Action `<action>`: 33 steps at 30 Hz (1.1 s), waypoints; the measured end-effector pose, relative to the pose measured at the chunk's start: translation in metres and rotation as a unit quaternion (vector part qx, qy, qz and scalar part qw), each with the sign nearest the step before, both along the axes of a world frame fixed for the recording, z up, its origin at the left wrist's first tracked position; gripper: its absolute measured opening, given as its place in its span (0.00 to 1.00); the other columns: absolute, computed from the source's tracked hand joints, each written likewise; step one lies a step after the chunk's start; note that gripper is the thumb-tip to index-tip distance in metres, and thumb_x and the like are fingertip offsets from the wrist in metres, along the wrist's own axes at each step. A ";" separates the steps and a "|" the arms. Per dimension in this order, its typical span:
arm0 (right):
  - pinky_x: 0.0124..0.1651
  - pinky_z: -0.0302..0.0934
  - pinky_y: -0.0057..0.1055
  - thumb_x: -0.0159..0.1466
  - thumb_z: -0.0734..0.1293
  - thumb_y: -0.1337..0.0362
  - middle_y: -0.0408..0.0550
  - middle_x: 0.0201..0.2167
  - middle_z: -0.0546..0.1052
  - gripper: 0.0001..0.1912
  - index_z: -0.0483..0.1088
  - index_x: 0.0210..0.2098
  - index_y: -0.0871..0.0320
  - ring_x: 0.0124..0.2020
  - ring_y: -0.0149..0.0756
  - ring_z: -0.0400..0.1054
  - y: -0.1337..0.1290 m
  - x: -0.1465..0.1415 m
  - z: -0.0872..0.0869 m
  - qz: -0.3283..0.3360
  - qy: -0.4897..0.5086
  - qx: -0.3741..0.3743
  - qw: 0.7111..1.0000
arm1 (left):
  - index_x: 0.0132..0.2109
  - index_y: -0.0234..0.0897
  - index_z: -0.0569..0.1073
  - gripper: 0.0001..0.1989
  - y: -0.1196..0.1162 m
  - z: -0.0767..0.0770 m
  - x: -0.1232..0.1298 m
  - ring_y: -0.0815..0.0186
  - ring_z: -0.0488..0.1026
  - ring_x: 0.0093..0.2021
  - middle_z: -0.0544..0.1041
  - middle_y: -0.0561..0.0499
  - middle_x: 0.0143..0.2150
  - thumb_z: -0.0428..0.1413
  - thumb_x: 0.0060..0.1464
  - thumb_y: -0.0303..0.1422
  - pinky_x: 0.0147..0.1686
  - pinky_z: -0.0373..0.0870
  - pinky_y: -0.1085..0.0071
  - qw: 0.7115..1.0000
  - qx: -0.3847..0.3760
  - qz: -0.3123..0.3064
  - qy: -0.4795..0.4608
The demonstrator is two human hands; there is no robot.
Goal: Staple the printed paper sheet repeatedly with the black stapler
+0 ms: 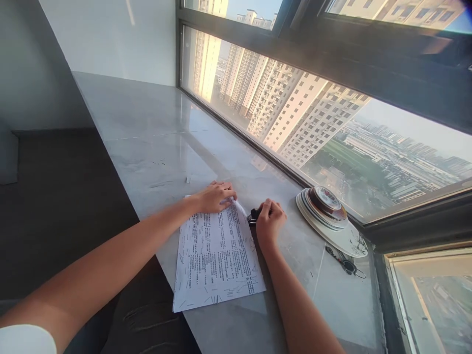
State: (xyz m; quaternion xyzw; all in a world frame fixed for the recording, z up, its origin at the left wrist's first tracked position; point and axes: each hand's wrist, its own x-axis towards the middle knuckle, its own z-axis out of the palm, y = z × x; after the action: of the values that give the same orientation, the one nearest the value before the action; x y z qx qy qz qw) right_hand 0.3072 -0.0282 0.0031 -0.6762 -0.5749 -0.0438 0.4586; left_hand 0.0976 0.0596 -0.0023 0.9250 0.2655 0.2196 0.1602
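Observation:
A stack of printed paper sheets point(217, 255) lies on the grey stone ledge, with small staple-like bits scattered over the print. My left hand point(217, 196) rests across the far edge of the sheets, its bent fingers gripping them near the far right corner, where the paper lifts slightly. Just to the right, my right hand point(271, 221) is closed around a black stapler point(253, 216). The stapler's front end sits at the right edge of the paper; I cannot tell whether the sheets are between its jaws. Most of its body is hidden by my fingers.
Stacked plates and dishes point(324, 211) stand by the window at right, with a bunch of keys point(346, 265) beside them. A small white scrap point(188, 180) and dark bits point(158, 162) lie on the ledge point(140, 113). Its left edge drops to a dark floor.

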 end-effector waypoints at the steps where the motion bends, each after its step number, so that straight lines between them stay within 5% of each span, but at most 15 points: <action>1: 0.40 0.51 0.34 0.72 0.53 0.61 0.45 0.21 0.71 0.25 0.62 0.19 0.56 0.30 0.37 0.63 0.001 0.000 -0.001 -0.015 0.006 0.001 1.000 | 0.52 0.44 0.74 0.12 0.000 0.000 0.000 0.57 0.71 0.46 0.72 0.46 0.50 0.54 0.62 0.35 0.51 0.60 0.58 1.000 0.001 -0.001 -0.005; 8: 0.39 0.51 0.34 0.71 0.54 0.61 0.46 0.21 0.73 0.24 0.64 0.20 0.56 0.30 0.39 0.64 0.003 0.002 -0.003 -0.024 0.017 0.003 1.000 | 0.52 0.45 0.76 0.15 -0.007 0.003 0.002 0.57 0.71 0.54 0.75 0.47 0.54 0.53 0.61 0.25 0.56 0.58 0.58 0.996 0.024 -0.076 -0.045; 14: 0.37 0.51 0.34 0.71 0.54 0.59 0.46 0.21 0.72 0.25 0.64 0.19 0.56 0.29 0.39 0.65 0.003 0.004 -0.003 -0.027 0.050 -0.010 0.998 | 0.52 0.55 0.78 0.30 -0.006 0.002 0.005 0.61 0.69 0.60 0.75 0.55 0.59 0.45 0.59 0.16 0.62 0.55 0.62 0.981 -0.001 -0.189 -0.044; 22: 0.36 0.51 0.35 0.71 0.54 0.60 0.46 0.20 0.72 0.25 0.65 0.19 0.55 0.27 0.39 0.64 0.003 0.004 -0.003 -0.034 0.042 0.004 0.999 | 0.55 0.56 0.77 0.27 -0.006 0.001 0.007 0.62 0.70 0.60 0.78 0.55 0.56 0.46 0.62 0.19 0.61 0.56 0.62 0.978 -0.050 -0.194 -0.058; 33: 0.42 0.51 0.34 0.73 0.53 0.60 0.44 0.23 0.72 0.23 0.63 0.22 0.57 0.32 0.37 0.64 0.000 0.000 -0.001 0.042 -0.033 -0.017 0.998 | 0.55 0.52 0.77 0.28 0.003 -0.008 0.007 0.61 0.72 0.58 0.78 0.53 0.56 0.48 0.59 0.17 0.59 0.57 0.62 0.988 0.032 -0.145 -0.044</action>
State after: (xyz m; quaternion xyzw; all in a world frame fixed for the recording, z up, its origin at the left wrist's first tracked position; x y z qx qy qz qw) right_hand 0.3075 -0.0284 0.0018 -0.6572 -0.6184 -0.0367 0.4294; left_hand 0.1041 0.0622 -0.0099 0.9479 0.1140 0.2427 0.1721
